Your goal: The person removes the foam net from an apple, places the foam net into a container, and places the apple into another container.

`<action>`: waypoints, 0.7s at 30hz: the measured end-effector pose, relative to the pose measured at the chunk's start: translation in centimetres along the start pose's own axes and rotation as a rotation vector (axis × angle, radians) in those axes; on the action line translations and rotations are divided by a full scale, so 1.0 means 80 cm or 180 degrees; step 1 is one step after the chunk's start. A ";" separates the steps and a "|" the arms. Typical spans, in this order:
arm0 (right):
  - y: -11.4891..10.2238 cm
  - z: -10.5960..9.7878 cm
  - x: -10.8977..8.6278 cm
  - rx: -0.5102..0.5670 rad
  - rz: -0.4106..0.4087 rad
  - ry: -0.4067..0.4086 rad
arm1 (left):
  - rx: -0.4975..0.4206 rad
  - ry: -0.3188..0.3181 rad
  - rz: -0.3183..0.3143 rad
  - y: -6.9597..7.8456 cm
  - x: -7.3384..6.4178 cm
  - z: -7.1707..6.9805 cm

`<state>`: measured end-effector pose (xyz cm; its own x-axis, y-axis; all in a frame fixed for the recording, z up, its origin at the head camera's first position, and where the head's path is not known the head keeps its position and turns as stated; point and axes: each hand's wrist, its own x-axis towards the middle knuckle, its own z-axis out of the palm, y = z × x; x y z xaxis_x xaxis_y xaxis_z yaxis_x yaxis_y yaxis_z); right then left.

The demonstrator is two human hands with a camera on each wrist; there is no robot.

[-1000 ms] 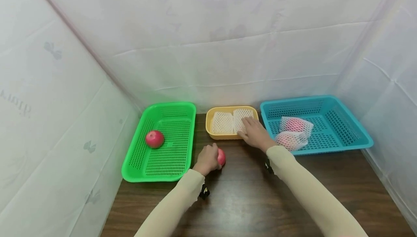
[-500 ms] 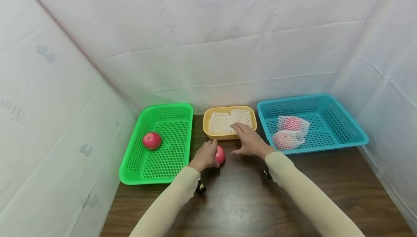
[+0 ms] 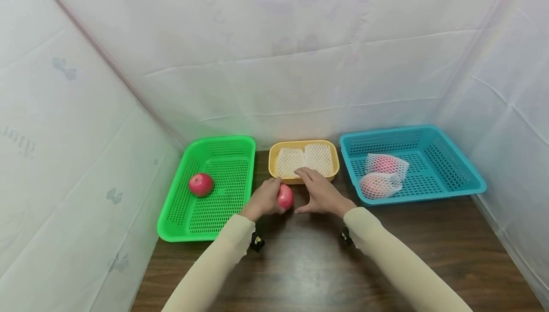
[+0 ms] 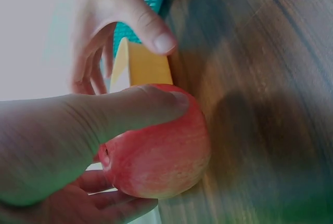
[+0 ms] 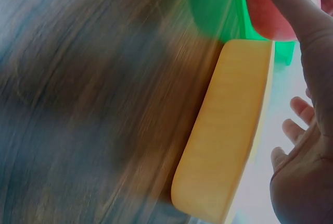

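My left hand [image 3: 264, 198] grips a red apple [image 3: 285, 196] in front of the yellow basket. In the left wrist view the thumb lies across the apple [image 4: 164, 153] and the other fingers curl beneath it. Just to the right, my right hand [image 3: 320, 195] holds nothing; its thumb and fingers are spread wide, facing the apple across a small gap. Two white foam net sleeves [image 3: 290, 160] lie side by side in the yellow basket [image 3: 336, 169]. The right wrist view shows the basket's outer side [image 5: 226, 130] below the open right palm.
On the left stands a green basket [image 3: 249, 188] with one bare red apple [image 3: 201, 185]. A blue basket [image 3: 465, 171] on the right contains two apples in white nets [image 3: 380, 185]. White sheeting [image 3: 257, 83] hangs behind and at both sides of the brown table [image 3: 300, 274].
My right hand has drawn back from the net sleeves in the yellow basket and come left, close to the apple. The left hand still grips the apple, now slightly farther forward.
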<state>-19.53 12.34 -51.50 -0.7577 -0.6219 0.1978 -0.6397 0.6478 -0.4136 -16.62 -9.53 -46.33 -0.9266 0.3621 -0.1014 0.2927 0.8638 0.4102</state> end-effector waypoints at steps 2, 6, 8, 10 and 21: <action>-0.004 0.002 0.002 0.0029 0.0026 -0.0037 | -0.0010 0.0029 0.0006 -0.004 0.000 -0.004; -0.010 0.006 0.005 0.0081 0.0037 -0.0043 | -0.0064 0.0119 0.0062 -0.010 -0.003 -0.018; -0.013 0.008 0.007 0.0104 0.0040 -0.0037 | -0.0103 0.0172 0.0108 -0.012 -0.005 -0.028; -0.016 0.010 0.009 0.0143 0.0027 -0.0017 | -0.0130 0.0204 0.0121 -0.015 -0.007 -0.038; -0.039 0.019 0.026 0.0299 -0.0194 0.0020 | -0.0158 0.0418 -0.0010 -0.037 -0.020 -0.079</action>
<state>-18.95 8.35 -51.19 -0.7187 -0.6559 0.2306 -0.6699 0.5645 -0.4822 -17.51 -14.86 -41.63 -0.9514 0.3077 0.0154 0.2807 0.8453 0.4546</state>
